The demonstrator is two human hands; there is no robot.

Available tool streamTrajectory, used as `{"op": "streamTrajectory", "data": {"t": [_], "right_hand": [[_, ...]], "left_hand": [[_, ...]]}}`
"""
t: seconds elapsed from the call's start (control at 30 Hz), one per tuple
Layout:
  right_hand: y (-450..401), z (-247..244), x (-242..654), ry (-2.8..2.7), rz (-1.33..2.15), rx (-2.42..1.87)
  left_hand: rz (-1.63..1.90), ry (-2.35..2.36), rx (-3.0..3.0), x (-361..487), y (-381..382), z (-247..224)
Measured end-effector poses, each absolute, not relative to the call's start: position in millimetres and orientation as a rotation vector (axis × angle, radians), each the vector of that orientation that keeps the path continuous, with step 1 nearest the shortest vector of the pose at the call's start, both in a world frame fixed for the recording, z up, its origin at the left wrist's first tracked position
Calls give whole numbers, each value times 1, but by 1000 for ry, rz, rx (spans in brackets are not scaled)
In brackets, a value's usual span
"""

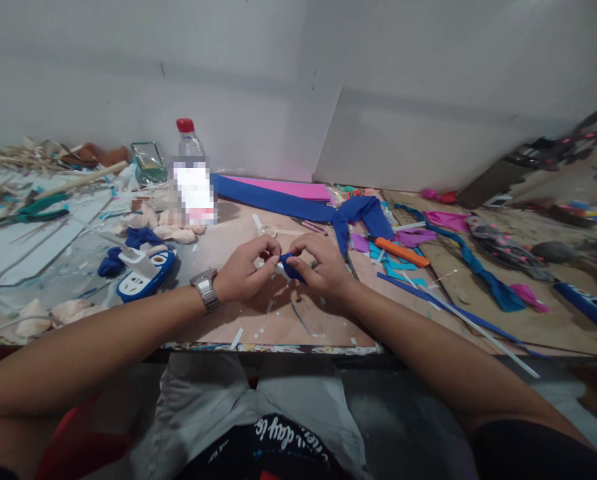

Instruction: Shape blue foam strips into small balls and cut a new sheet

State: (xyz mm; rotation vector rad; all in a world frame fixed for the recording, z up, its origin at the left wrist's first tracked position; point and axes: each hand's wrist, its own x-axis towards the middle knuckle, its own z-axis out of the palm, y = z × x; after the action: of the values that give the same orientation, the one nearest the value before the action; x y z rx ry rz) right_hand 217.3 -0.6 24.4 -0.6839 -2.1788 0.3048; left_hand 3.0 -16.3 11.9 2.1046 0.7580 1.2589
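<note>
Over the near middle of the table, my two hands meet around a small folded blue piece [294, 269], which looks like crepe paper or cloth. My right hand [323, 263] grips it between thumb and fingers. With thumb and forefinger pinched, my left hand [245, 267] is closed at the piece's left end, where a bit of white shows by the fingertips. A roll of clear tape [268, 231] lies just beyond my left hand. Behind my right hand, a long blue strip [278, 200] is draped and folded across the table, beside a pink strip [288, 189].
An orange cutter [402, 252] lies right among blue and purple scraps. A white stick [483, 327] crosses the front edge. Left are a blue-and-white power strip [145, 275], green-handled pliers [41, 210], and peach petal-like pieces [175, 231]. A red-capped bottle [191, 143] stands behind.
</note>
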Motion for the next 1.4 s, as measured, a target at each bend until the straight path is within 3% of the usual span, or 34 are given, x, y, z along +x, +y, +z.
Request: {"op": "streamTrajectory", "data": {"t": [0.7, 1.4], "right_hand": [[-1, 23, 215, -2158, 364, -810], [1, 22, 216, -2194, 304, -756]], "left_hand": [[1178, 804, 1798, 5, -15, 9], [1177, 784, 2016, 5, -14, 8]]}}
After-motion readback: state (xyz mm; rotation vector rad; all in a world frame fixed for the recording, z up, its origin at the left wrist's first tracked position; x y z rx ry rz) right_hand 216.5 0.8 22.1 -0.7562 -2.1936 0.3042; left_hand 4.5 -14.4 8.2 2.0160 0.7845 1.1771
